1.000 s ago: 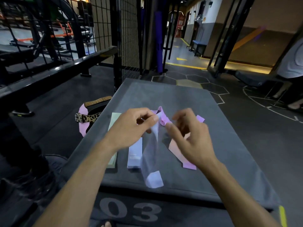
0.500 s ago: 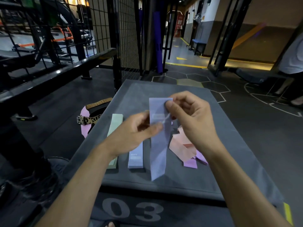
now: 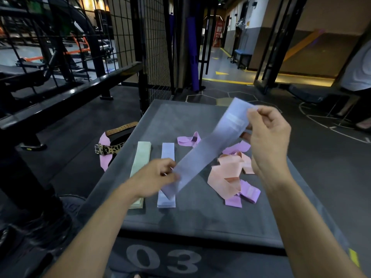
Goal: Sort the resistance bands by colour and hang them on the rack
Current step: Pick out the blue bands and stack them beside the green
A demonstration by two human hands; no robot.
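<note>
Nearest: grey padded worktop point(image 3: 200, 221), its front face marked "03".

Left hand point(image 3: 154, 178), low and left of centre: fingers pinch the lower end of a blue-grey band point(image 3: 208, 145). Right hand point(image 3: 267, 141), higher and to the right: fingers curled, pinching the upper end of the same band. Band stretched flat between the two hands, slanting up to the right, off the worktop.

On the worktop below: a pale green band point(image 3: 140, 157) and a second blue band point(image 3: 167, 155) lie flat, side by side, parallel, near but apart; the left hand covers part of both. To the right, a loose heap of peach bands point(image 3: 226, 173), with lilac bands point(image 3: 249, 193) touching it at the front and back. One lilac band point(image 3: 188, 140) lies crumpled apart, farther back.

Beyond the worktop's left edge, on the floor: a leopard-print belt point(image 3: 112, 149).

Far: black wire-grid panel point(image 3: 154, 47), dark gym frames.
</note>
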